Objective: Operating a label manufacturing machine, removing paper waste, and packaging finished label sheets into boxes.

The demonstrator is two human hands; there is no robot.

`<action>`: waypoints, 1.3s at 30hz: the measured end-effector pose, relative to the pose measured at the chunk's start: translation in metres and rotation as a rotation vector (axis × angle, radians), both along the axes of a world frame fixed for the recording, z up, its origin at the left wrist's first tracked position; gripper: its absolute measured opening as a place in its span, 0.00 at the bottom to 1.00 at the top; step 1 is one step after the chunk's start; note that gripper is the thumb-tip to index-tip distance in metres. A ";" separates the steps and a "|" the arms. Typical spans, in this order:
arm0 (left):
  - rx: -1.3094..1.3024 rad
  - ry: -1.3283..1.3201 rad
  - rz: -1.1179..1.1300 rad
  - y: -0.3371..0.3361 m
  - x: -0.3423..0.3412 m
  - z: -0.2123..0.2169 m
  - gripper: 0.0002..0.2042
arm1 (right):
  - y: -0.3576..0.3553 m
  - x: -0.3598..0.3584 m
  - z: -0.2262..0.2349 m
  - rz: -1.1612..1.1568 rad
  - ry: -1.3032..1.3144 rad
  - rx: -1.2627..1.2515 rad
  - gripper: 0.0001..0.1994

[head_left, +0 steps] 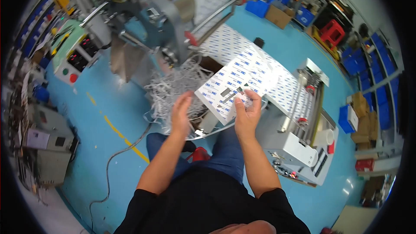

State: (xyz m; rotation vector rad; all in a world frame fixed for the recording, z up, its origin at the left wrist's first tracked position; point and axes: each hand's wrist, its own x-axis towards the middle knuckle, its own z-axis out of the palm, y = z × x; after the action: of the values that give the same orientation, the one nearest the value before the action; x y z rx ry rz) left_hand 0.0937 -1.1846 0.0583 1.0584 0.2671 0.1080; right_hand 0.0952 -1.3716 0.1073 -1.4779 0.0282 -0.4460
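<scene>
Nearest: the person's dark shirt and blue trousers, forearms coming up from the lower edge. Right hand (247,115) half-closed, fingers curled onto the near edge of a white printed sheet (236,89), pinching it around the cut-out slots. Left hand (181,113) flat and open, fingers together, holds nothing; it sits just left of the sheet's near corner, over the tangle of white paper strips (173,87). Can't tell if it touches the strips.

The sheet is tilted, running up and right from the hands, and continues into the printed web (277,82) feeding over the grey cutting machine (303,143) on the right. Behind the strips: a roll stand (173,21) with rollers. Left of it, a green control box (71,50) with red buttons. Blue floor (108,104) with a yellow line; blue crates (266,2) far back.
</scene>
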 end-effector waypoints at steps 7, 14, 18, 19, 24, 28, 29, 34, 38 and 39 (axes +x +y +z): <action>0.374 0.106 0.022 0.089 -0.005 -0.054 0.17 | -0.261 -0.039 0.052 -0.451 -0.038 -0.284 0.34; 0.042 0.161 -0.088 0.114 -0.037 -0.102 0.11 | -0.483 -0.106 0.010 -0.648 0.446 -0.593 0.13; 0.106 0.232 -0.078 0.090 -0.040 -0.089 0.08 | -0.481 -0.095 -0.038 -0.511 0.719 -0.776 0.12; 0.115 0.229 -0.101 0.083 -0.038 -0.086 0.08 | -0.489 -0.093 -0.059 -0.449 0.707 -0.653 0.13; 0.191 0.264 -0.166 0.078 -0.041 -0.076 0.08 | -0.483 -0.068 -0.096 -0.254 0.724 -0.117 0.14; 0.255 0.279 -0.155 0.055 -0.044 -0.067 0.09 | -0.487 -0.072 -0.101 -0.252 0.960 -0.213 0.16; 0.257 0.280 -0.168 0.049 -0.045 -0.065 0.09 | -0.493 -0.078 -0.108 -0.312 0.957 -0.614 0.17; 0.375 0.223 -0.321 0.074 -0.062 -0.068 0.05 | -0.473 -0.086 -0.055 -0.372 0.606 -0.781 0.20; 0.605 0.393 -0.690 0.041 -0.086 -0.049 0.07 | -0.394 -0.099 0.021 -0.238 0.348 -0.475 0.17; 0.648 0.456 -0.785 0.038 -0.093 -0.046 0.08 | -0.360 -0.107 0.050 -0.076 0.423 -0.561 0.14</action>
State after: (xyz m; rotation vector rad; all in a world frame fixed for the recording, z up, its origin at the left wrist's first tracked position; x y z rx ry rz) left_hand 0.0004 -1.1470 0.0123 1.7618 0.2104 -0.8106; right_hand -0.0118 -1.7319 0.1571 -2.1109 0.3165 -0.1976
